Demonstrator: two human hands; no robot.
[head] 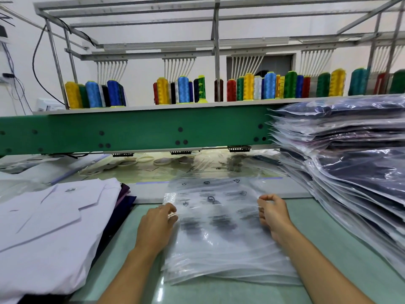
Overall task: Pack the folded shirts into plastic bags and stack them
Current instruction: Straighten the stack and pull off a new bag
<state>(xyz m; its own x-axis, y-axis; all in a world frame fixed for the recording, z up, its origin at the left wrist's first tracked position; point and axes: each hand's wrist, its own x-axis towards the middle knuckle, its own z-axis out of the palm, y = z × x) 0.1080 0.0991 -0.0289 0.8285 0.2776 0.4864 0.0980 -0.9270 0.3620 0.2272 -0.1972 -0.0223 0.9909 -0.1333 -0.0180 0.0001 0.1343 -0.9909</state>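
Thin clear printed plastic bag (210,196), topmost of the pile on the pale green worktop (317,216) between folded white shirts (50,216) and the packed stack (350,172), pinched at both side edges by left hand (156,222) and right hand (274,216); probably light, limp, slippery, best gripped at the mouth corners.

A white wall (142,69) backs a green machine beam (142,128), thread cones (183,88) above, and perhaps a dark doorway (278,64).

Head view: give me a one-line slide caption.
Left hand and right hand pinch the top plastic bag; folded white shirt at left, packed stack at right.
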